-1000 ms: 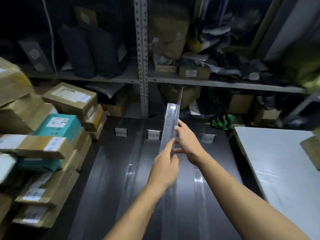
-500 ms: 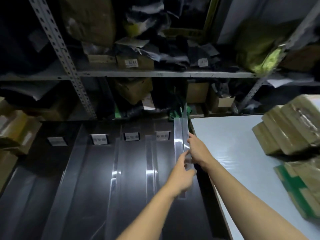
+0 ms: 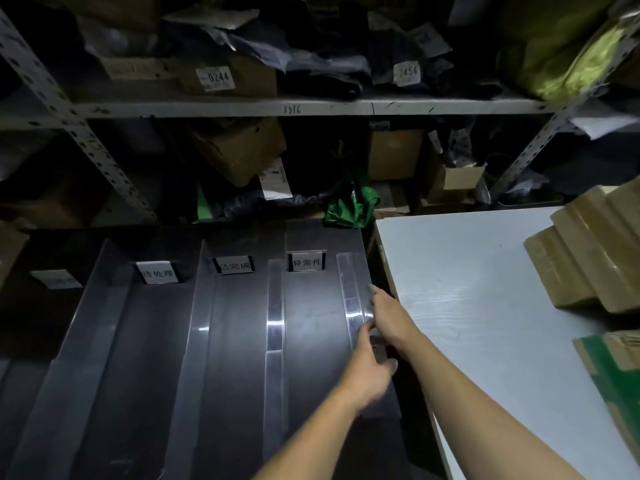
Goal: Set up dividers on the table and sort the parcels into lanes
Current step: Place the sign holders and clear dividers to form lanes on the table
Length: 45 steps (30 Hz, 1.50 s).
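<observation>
A clear acrylic divider [image 3: 349,289] stands on its edge along the right side of the dark table [image 3: 311,327]. My left hand [image 3: 369,370] grips its near part, thumb up against the strip. My right hand [image 3: 389,318] holds its top edge a little farther along. Other clear dividers [image 3: 275,306] [image 3: 201,306] stand to the left and split the table into lanes. Label cards [image 3: 306,261] [image 3: 233,265] [image 3: 157,271] stand at the lanes' far ends. Brown parcels [image 3: 581,271] lie on the white table [image 3: 485,306] to the right.
A parcel with green tape [image 3: 620,372] lies at the white table's right edge. A metal shelf rack [image 3: 311,107] full of boxes and bags runs behind both tables. A green bag [image 3: 349,206] sits at the dark table's far edge. A narrow gap separates the two tables.
Both hands carried the divider from the middle of the dark table to its right edge and lowered it onto the surface. My view swung right, bringing the white table in.
</observation>
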Available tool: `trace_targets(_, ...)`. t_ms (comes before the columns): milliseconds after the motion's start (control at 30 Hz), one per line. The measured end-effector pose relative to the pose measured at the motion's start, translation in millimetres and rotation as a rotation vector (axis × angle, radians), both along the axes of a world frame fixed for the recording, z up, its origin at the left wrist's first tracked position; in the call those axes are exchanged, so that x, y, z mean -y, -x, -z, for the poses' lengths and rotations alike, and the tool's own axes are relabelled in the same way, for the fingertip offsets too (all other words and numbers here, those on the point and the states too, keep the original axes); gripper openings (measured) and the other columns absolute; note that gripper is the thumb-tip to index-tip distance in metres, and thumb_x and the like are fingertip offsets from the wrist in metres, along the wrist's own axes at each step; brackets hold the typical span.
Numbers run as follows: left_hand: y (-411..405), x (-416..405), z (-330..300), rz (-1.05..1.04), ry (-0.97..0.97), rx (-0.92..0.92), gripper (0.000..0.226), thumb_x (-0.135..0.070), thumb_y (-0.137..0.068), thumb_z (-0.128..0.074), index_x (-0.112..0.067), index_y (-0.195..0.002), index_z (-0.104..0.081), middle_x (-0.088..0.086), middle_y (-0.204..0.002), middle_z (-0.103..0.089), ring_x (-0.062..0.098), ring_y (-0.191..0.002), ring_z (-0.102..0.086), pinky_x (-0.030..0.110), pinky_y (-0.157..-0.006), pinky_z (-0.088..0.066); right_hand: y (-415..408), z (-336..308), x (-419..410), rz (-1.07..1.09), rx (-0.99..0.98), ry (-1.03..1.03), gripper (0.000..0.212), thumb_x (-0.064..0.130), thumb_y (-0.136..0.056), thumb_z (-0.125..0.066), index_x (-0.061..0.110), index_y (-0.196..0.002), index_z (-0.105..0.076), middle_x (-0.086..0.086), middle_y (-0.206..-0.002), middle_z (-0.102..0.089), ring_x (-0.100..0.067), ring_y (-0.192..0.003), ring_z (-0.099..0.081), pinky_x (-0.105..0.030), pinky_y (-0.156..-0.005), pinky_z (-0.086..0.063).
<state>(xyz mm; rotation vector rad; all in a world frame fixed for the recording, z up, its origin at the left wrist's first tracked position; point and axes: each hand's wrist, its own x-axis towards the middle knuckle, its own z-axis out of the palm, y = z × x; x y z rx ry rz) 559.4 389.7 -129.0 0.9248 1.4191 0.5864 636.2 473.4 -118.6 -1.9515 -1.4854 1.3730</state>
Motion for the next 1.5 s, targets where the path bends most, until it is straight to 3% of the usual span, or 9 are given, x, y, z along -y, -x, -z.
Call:
trace_targets(67,-3.4,-3.1,4.9,-0.004,0.003,-0.01,0.068,-0.013,-0.09,-0.063,-0.035,-0.143,-0.026,-0.014,-0.123,-0.056,0.007,-0.114,-0.056,0.026,-0.097,-0.049,-0.6,2.2,-2.2,0.039,-0.05,0.035,0.041,0.028,-0.094,-0.026,0.042,-0.105,-0.063,0.015,-0.098,-0.062,0.004,-0.081,-0.055,-0.015,-0.061,-0.043)
trace_targets(167,-6.1,-4.9,4.9,0.004,0.004,-0.008,0.07,-0.015,-0.089,-0.066,-0.035,-0.142,-0.025,-0.018,-0.121,-0.055,0.004,-0.113,-0.055,0.021,-0.092,-0.047,-1.8,-1.0,-4.2,0.04,-0.07,0.067,0.049,0.036,-0.09,-0.025,0.071,-0.077,-0.056,0.021,-0.091,-0.06,-0.007,-0.086,-0.061,-0.031,-0.069,-0.052)
trace_targets(300,-3.4,-3.0,-3.1,0.035,0.001,-0.003,0.071,-0.022,-0.09,-0.064,-0.039,-0.144,-0.021,-0.018,-0.127,-0.046,0.002,-0.112,-0.046,0.018,-0.088,-0.042,-3.2,-5.3,-3.3,-0.013,-0.038,0.08,0.04,0.027,-0.095,-0.027,0.04,-0.1,-0.064,0.0,-0.098,-0.066,-0.024,-0.09,-0.063,-0.041,-0.081,-0.053)
trace_targets(400,11.0,-0.4,-13.0,0.026,-0.016,-0.026,0.07,-0.026,-0.091,-0.062,-0.038,-0.147,-0.02,-0.013,-0.131,-0.045,0.0,-0.107,-0.046,0.008,-0.078,-0.039,-3.6,-12.2,2.3,-0.027,0.059,0.061,0.049,0.029,-0.101,-0.033,0.017,-0.148,-0.042,-0.004,-0.153,-0.043,-0.024,-0.14,-0.04,-0.04,-0.117,-0.028)
trace_targets(567,53.1,7.0,-45.1,-0.06,-0.106,-0.029,0.063,-0.025,-0.094,-0.058,-0.036,-0.147,-0.025,-0.002,-0.149,-0.04,0.012,-0.129,-0.045,0.019,-0.086,-0.045,17.5,-47.4,23.9,0.03,0.141,-0.126,0.057,0.039,-0.099,-0.043,0.02,-0.151,-0.034,-0.007,-0.152,-0.044,-0.025,-0.138,-0.043,-0.034,-0.107,-0.034)
trace_targets(733,123.3,29.9,-89.3,-0.171,-0.245,-0.058,0.054,-0.023,-0.097,-0.056,-0.036,-0.144,-0.033,-0.007,-0.138,-0.048,0.005,-0.118,-0.051,0.032,-0.101,-0.047,85.7,-97.0,62.5,-0.028,0.084,-0.344,0.053,0.038,-0.096,-0.051,0.024,-0.147,-0.042,-0.002,-0.147,-0.05,-0.017,-0.134,-0.047,-0.025,-0.1,-0.034)
trace_targets(1000,280.6,110.0,-127.7,-0.374,-0.387,-0.207,0.044,-0.022,-0.097,-0.054,-0.037,-0.137,-0.043,-0.032,-0.099,-0.056,-0.021,-0.09,-0.055,0.005,-0.065,-0.045,252.6,-136.3,156.2,-0.214,-0.103,-0.394,0.048,0.033,-0.097,-0.055,0.026,-0.143,-0.047,0.007,-0.14,-0.056,0.0,-0.117,-0.05,-0.02,-0.098,-0.04)
trace_targets(1200,403.4,197.0,-114.6,-0.543,-0.348,-0.448,0.038,-0.02,-0.095,-0.057,-0.03,-0.132,-0.052,-0.008,-0.119,-0.063,0.01,-0.104,-0.059,0.031,-0.089,-0.05,374.1,-124.3,228.4,-0.349,-0.136,-0.339,0.046,0.034,-0.097,-0.055,0.027,-0.142,-0.048,0.009,-0.132,-0.06,-0.001,-0.111,-0.054,-0.017,-0.094,-0.041)
trace_targets(1500,514.9,314.6,-41.9,-0.474,-0.105,-0.797,0.068,-0.02,-0.089,-0.063,-0.014,-0.149,-0.031,0.008,-0.152,-0.035,0.026,-0.141,-0.03,0.036,-0.112,-0.025,511.5,-66.8,310.7,-0.498,-0.078,-0.036,0.056,0.031,-0.098,-0.052,0.017,-0.149,-0.037,-0.008,-0.138,-0.057,-0.021,-0.116,-0.062,-0.038,-0.103,-0.047)
